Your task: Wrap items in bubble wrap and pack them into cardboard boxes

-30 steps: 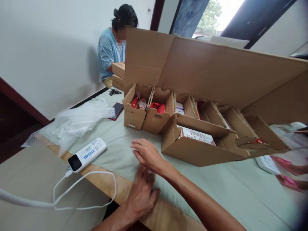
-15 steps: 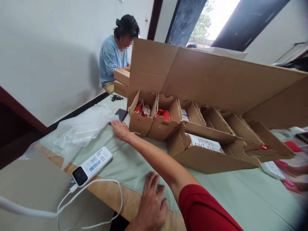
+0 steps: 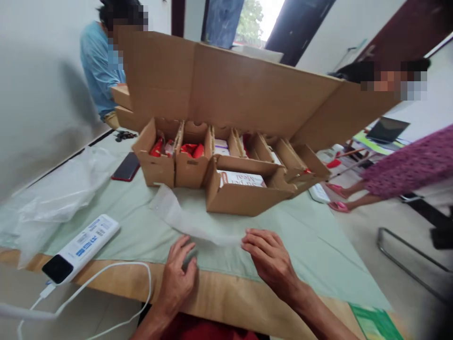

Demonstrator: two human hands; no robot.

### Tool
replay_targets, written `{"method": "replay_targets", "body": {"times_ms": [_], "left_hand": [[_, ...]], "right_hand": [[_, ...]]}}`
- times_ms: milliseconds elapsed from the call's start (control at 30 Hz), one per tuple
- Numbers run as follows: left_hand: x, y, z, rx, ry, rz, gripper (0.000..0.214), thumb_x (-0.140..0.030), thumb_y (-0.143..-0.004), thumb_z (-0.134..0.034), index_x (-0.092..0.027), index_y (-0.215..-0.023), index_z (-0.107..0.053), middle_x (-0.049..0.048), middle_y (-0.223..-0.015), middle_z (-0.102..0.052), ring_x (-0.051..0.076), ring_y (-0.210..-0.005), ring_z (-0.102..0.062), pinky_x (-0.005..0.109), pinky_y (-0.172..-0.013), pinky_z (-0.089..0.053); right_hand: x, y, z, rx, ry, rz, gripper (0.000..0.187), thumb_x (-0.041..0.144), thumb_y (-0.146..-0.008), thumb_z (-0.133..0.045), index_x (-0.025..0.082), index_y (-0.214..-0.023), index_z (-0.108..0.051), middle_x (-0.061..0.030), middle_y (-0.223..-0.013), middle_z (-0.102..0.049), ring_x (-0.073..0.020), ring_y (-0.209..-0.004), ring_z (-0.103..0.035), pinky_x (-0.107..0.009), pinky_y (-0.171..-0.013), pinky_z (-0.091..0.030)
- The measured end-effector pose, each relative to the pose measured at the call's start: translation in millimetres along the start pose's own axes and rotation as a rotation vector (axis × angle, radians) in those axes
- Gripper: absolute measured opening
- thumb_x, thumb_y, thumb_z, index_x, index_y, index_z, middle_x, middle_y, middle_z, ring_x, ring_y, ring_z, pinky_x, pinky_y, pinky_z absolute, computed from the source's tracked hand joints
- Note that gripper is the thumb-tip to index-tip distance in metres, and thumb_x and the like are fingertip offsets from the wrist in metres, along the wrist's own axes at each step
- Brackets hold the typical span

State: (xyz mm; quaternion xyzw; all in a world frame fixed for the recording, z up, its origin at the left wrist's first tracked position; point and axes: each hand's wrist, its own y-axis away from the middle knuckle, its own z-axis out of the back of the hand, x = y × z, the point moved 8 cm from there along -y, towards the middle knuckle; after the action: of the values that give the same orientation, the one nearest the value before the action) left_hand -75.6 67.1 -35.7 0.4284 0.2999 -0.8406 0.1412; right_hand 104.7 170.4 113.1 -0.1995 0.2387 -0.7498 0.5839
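Note:
My right hand (image 3: 271, 257) is closed on one end of a thin, translucent white plastic strip (image 3: 170, 207). The strip curves leftward over the green cloth, its far end rising near the small boxes. My left hand (image 3: 178, 274) rests at the table's near edge just below the strip, fingers apart and holding nothing. Beyond the hands stands a cardboard box (image 3: 244, 196) with a white "Super Meal" packet (image 3: 242, 178) in it. Behind it is a row of narrow cardboard boxes (image 3: 158, 171), some with red packets (image 3: 193, 150) inside.
A tall cardboard panel (image 3: 247, 85) stands behind the boxes. To the left lie a phone (image 3: 126, 166), crumpled clear plastic (image 3: 67, 184) and a white power bank (image 3: 83, 248) with a cable (image 3: 148, 278). One person (image 3: 101, 71) sits behind left; another (image 3: 399, 160) is at right.
My right hand has come back from beside the phone to the right, bringing the plastic strip. My left hand stays low at the table edge. The view has turned right.

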Motion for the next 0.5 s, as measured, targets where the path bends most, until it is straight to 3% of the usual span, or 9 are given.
{"method": "replay_targets", "body": {"times_ms": [133,233,333,500], "left_hand": [[-13,2,0.1,0.039,-0.036,0.002,0.025,-0.026,-0.093,-0.054,-0.020,-0.108,-0.073,0.0116,-0.118,-0.071,0.026,-0.114,-0.068,0.043,-0.095,-0.059],[-23,-4,4.7,0.044,-0.072,0.055,0.025,-0.033,-0.092,-0.054,-0.020,-0.102,-0.073,0.0110,-0.108,-0.071,0.025,-0.104,-0.069,0.034,-0.074,-0.062],[-24,-10,17.1,0.014,-0.115,0.164,0.034,-0.044,-0.088,-0.056,-0.019,-0.107,-0.069,0.0124,-0.110,-0.070,0.028,-0.104,-0.068,0.029,-0.055,-0.056],[5,1,31.2,0.004,-0.002,0.409,0.048,-0.058,-0.082,-0.061,-0.019,-0.110,-0.062,0.0089,-0.101,-0.072,0.029,-0.095,-0.071,0.041,-0.082,-0.060]], "right_hand": [[-19,68,23,0.054,0.052,-0.106,0.027,-0.001,-0.095,-0.046,0.019,-0.093,-0.064,-0.0039,-0.091,-0.076,-0.0219,-0.103,-0.067,-0.035,-0.085,-0.046],[-28,102,26,0.055,0.038,-0.193,0.029,-0.003,-0.092,-0.046,0.020,-0.091,-0.064,-0.0040,-0.090,-0.075,-0.0232,-0.106,-0.066,-0.036,-0.084,-0.046],[-31,126,21,0.098,-0.053,-0.283,0.032,-0.006,-0.086,-0.045,0.020,-0.089,-0.063,-0.0047,-0.090,-0.074,-0.0237,-0.104,-0.066,-0.037,-0.084,-0.046],[-31,154,6,0.295,-0.222,-0.530,0.026,0.006,-0.087,-0.053,0.020,-0.106,-0.063,-0.0071,-0.101,-0.074,-0.0209,-0.090,-0.067,-0.038,-0.085,-0.048]]}}
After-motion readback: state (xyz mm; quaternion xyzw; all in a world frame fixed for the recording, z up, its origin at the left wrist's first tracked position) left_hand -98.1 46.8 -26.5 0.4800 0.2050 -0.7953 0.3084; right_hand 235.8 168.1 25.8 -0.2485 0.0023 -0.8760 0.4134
